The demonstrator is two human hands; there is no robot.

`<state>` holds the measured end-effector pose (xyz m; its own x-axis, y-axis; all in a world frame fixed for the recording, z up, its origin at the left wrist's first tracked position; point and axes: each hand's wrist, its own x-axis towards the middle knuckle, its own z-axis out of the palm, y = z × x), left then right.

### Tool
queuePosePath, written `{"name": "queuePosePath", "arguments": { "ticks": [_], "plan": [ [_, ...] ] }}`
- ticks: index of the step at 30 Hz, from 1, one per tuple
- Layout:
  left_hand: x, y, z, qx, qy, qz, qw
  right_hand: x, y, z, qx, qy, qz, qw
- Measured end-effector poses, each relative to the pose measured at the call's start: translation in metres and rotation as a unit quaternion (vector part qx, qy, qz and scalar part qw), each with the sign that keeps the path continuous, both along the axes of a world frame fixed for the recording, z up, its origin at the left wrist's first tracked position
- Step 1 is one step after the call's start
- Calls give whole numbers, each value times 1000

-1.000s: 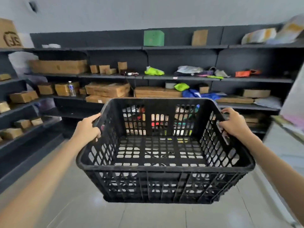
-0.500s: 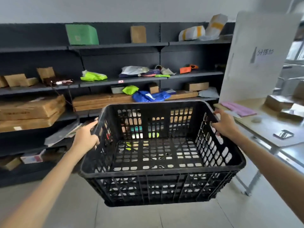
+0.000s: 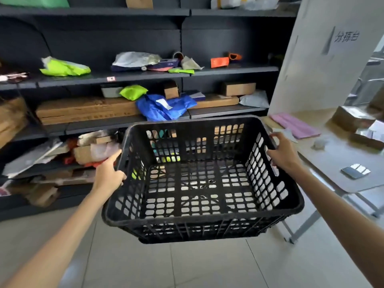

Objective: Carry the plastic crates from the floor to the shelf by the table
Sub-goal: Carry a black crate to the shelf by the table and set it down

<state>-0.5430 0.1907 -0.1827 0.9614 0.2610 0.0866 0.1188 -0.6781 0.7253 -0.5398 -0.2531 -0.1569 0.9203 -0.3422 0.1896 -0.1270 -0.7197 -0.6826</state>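
Observation:
An empty black plastic crate (image 3: 199,220) with lattice walls hangs in the air in front of me, above the tiled floor. My left hand (image 3: 109,175) grips its left rim, fingers curled over the edge. On the opposite rim sits my right hand (image 3: 283,153), holding it the same way. Behind the crate stands the dark shelf (image 3: 128,76), its boards loaded with parcels, cardboard boxes and coloured bags. The table (image 3: 336,161) is at the right, its corner close to the crate's right side.
A white board (image 3: 324,59) stands upright at the table's far end. On the table lie a pink packet (image 3: 295,125), boxes (image 3: 353,119) and a phone (image 3: 355,171). The table's metal leg with a castor (image 3: 292,240) reaches the floor at the right. Light tiled floor (image 3: 187,267) spreads below.
The view has swung right and downward and closer to the shelf. The crate, held in both hands, has come nearer the shelf's lower boards and the table corner.

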Motion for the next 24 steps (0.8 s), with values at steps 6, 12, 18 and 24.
{"name": "queuePosePath", "arguments": {
  "ticks": [6,12,18,24],
  "plan": [
    [86,-39,-33,10,10,-5,1000,75,-39,-28,1,15,-13,1000],
    [187,-67,-84,12,37,10,999,167,-70,-81,14,49,-21,998],
    [283,-99,-134,17,78,28,996,283,-101,-122,41,83,-19,996],
    [352,-120,-179,65,89,53,992,386,-123,-167,46,102,1,994]
  ]
}}
